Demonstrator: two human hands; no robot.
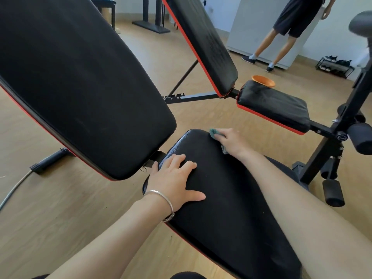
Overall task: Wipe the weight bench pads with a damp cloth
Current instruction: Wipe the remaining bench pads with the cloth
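A black seat pad with a red edge fills the lower middle of the view. Its tilted black back pad rises at the upper left. My left hand rests flat on the seat pad's near-left end, fingers spread, a silver bangle on the wrist. My right hand grips a small green cloth and presses it on the seat pad's far right edge. Part of the cloth sticks out under the palm.
A second bench stands behind, with a raised back pad and a seat pad. An orange bowl sits behind that seat. Black frame posts and foam rollers stand at the right. A person's legs are at the far right.
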